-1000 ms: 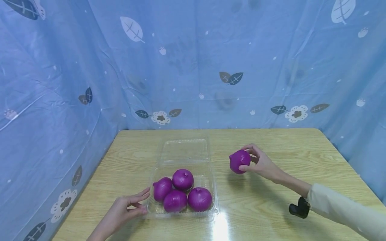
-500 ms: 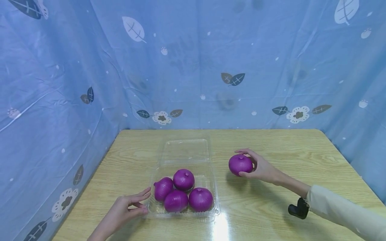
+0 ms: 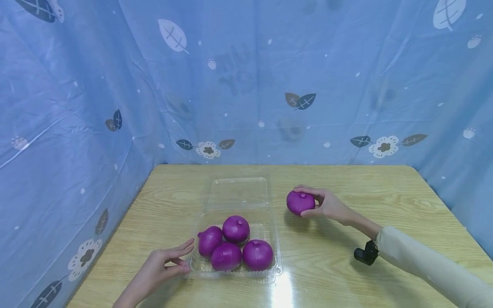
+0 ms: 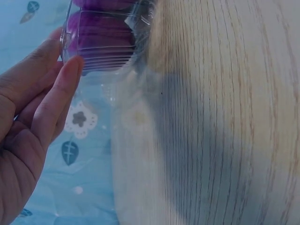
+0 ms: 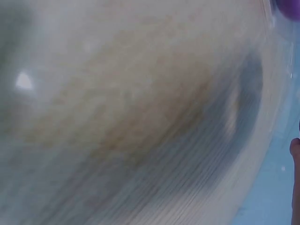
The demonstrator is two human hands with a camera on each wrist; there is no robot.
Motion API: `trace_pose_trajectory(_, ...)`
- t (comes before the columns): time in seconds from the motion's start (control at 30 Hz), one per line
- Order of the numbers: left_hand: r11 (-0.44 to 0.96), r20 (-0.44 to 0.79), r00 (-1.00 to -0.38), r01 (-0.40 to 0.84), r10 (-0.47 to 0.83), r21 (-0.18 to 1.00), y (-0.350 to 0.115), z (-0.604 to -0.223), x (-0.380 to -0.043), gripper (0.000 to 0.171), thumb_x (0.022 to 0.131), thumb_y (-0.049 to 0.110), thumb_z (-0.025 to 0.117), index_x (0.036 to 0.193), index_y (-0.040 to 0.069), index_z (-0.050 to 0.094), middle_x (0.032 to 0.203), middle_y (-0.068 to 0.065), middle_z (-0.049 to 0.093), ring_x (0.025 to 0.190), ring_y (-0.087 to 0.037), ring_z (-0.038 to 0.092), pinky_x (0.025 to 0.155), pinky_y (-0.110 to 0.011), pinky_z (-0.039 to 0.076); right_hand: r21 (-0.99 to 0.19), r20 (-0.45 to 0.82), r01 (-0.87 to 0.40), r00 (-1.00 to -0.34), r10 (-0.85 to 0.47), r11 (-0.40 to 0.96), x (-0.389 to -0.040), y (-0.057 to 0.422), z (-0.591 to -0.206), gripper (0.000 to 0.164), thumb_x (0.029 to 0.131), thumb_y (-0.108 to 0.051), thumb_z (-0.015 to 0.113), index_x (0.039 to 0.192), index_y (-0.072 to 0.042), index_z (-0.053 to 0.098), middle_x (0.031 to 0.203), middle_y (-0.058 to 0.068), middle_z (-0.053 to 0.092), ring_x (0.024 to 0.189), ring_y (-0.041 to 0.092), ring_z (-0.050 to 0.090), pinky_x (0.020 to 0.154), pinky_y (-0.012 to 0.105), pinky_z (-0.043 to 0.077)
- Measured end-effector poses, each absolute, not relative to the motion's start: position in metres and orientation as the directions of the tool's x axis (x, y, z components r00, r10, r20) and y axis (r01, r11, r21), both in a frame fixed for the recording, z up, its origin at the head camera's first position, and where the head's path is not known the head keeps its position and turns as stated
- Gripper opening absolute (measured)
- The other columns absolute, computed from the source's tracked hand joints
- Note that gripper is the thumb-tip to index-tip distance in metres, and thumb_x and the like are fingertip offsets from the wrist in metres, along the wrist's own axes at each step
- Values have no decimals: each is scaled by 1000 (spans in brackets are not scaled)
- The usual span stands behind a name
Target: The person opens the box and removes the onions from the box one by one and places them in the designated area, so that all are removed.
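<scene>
In the head view my right hand (image 3: 327, 206) grips a purple onion (image 3: 299, 203) between thumb and fingers, held over the table right of the plastic container; a shadow falls below it. That clear clamshell container (image 3: 278, 256) lies open, its lid (image 3: 239, 190) folded back away from me. Several purple onions (image 3: 258, 255) sit in its near half. At the container's left side, my left hand (image 3: 159, 267) holds the edge. The left wrist view shows fingertips (image 4: 74, 65) against the clear wall, onions (image 4: 101, 35) behind it. Only a sliver of the right hand (image 5: 296, 173) appears in the right wrist view.
A wood-grain table (image 3: 346, 265) carries everything. Blue patterned cloth (image 3: 246, 85) hangs behind it and along the left and right sides. A black device (image 3: 366, 253) sits at the right wrist, by a pale sleeve (image 3: 423, 261).
The onion in my right hand has turned so its stem tip points up, dipped, then moved slightly left and away from me. My left hand stays at the container's edge.
</scene>
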State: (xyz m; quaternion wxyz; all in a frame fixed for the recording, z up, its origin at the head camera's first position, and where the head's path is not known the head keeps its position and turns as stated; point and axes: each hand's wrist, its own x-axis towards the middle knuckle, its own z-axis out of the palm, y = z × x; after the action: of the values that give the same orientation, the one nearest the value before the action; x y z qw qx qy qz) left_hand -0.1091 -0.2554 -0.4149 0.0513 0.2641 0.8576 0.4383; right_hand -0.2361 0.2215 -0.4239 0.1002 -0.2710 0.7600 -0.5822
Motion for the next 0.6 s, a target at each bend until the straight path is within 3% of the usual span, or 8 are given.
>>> trace_pose_trajectory(0.27,455,164,-849,421,502,785,-254,-416,-108,47,85,16,70,123,-11,57,133,-31,46,77,-6,65,63,-24,56,-939,122,-255,-872,-474,229,-263,222,-428,73,73,-9,83,138,-5,50,152,21,31,133,43,35,89,25,49)
trace_pose_trajectory(0.6,446,176,-837,440,518,779,-255,-416,-110,47,86,15,70,123,-11,57,133,-31,46,75,-6,64,68,-24,56,-919,93,-236,-908,-409,315,-294,216,-431,74,69,-10,86,136,-7,54,149,18,39,129,38,43,87,23,49)
